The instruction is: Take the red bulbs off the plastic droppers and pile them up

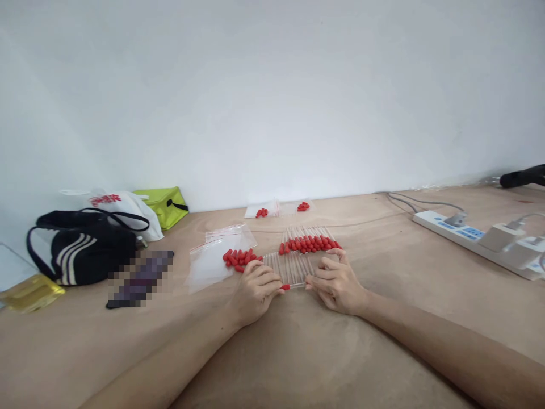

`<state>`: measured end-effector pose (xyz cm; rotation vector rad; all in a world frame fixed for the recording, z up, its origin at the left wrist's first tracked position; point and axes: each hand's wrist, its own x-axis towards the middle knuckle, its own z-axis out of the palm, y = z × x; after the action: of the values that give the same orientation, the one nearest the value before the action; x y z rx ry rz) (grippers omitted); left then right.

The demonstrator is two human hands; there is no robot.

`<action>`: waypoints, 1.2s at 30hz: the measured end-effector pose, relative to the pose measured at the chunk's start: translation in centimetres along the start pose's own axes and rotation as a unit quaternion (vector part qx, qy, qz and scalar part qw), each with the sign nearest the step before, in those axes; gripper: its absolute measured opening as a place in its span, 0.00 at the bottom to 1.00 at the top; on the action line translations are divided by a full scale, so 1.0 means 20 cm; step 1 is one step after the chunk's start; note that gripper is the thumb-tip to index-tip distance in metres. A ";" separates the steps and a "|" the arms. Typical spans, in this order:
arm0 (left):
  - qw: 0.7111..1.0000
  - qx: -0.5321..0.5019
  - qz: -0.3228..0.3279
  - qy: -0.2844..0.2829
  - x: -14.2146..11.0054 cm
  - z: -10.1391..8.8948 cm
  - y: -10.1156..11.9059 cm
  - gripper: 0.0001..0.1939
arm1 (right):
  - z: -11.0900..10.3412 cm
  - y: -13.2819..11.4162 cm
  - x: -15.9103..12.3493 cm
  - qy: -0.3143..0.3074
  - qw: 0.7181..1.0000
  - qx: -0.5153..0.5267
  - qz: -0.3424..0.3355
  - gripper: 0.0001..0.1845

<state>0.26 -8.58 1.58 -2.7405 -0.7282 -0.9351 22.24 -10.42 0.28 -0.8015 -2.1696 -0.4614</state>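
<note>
Between the thumb and fingers of my left hand [258, 291] is a red rubber bulb [285, 287]. My right hand [337, 284] pinches a clear dropper tube [297, 286], whose left end meets that bulb; how far it sits inside cannot be made out. Just behind my hands lies a row of bare clear tubes [293, 266]. Farther back, several droppers with red bulbs [313, 244] lie side by side, tubes toward the wall. A pile of loose red bulbs [238, 257] lies beyond my left hand, on and beside clear plastic bags [213, 264].
Small groups of red bulbs [303, 207] lie on plastic bags near the wall. At left are a black bag [91, 250], a white bag [142, 210], a green bag [164, 207] and a pixelated dark item [142, 278]. A power strip [451, 230] with plugs stands right.
</note>
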 end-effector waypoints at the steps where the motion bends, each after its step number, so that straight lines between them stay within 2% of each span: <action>1: 1.000 0.002 0.004 0.003 0.00 0.00 0.00 0.11 | -0.01 0.01 0.00 0.002 1.000 0.003 0.001 0.12; 3: 1.000 0.011 0.001 0.018 -0.02 -0.02 -0.03 0.10 | -0.03 0.03 -0.02 0.009 1.000 0.007 0.011 0.12; 5: 0.998 0.026 -0.036 0.051 -0.04 -0.06 -0.09 0.10 | -0.05 0.08 -0.05 0.016 0.999 -0.001 0.049 0.13; 9: 0.970 0.055 -0.196 0.133 -0.09 -0.14 -0.24 0.10 | -0.08 0.16 -0.08 0.011 0.989 -0.037 0.146 0.13; 12: 0.945 0.082 -0.284 0.141 -0.10 -0.17 -0.34 0.13 | -0.07 0.17 -0.09 -0.002 0.984 -0.046 0.172 0.13; 15: 0.928 0.099 -0.334 0.131 -0.10 -0.15 -0.41 0.14 | -0.05 0.16 -0.08 -0.002 0.981 -0.057 0.187 0.13; 19: 0.928 0.110 -0.341 0.104 -0.11 -0.12 -0.46 0.14 | -0.03 0.14 -0.08 -0.019 0.979 -0.079 0.185 0.13; 23: 0.931 0.138 -0.330 0.075 -0.10 -0.12 -0.45 0.13 | 0.00 0.12 -0.06 -0.055 0.979 -0.084 0.180 0.12; 27: 0.928 0.170 -0.326 0.064 -0.06 -0.13 -0.38 0.14 | 0.01 0.10 -0.04 -0.085 0.980 -0.069 0.169 0.11; 29: 0.934 0.161 -0.316 0.040 -0.02 -0.12 -0.33 0.12 | 0.01 0.09 -0.04 -0.099 0.981 -0.063 0.155 0.11; 33: 0.950 0.112 -0.289 -0.046 0.10 -0.05 -0.23 0.10 | -0.01 0.08 -0.03 -0.121 0.982 -0.067 0.130 0.13; 36: 0.954 0.086 -0.279 -0.073 0.19 0.02 -0.21 0.10 | -0.01 0.08 -0.03 -0.133 0.982 -0.060 0.117 0.16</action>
<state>1.01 -3.25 3.52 -2.5028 -1.5855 -0.7057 23.80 -9.53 0.10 -1.2291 -2.2669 -0.3833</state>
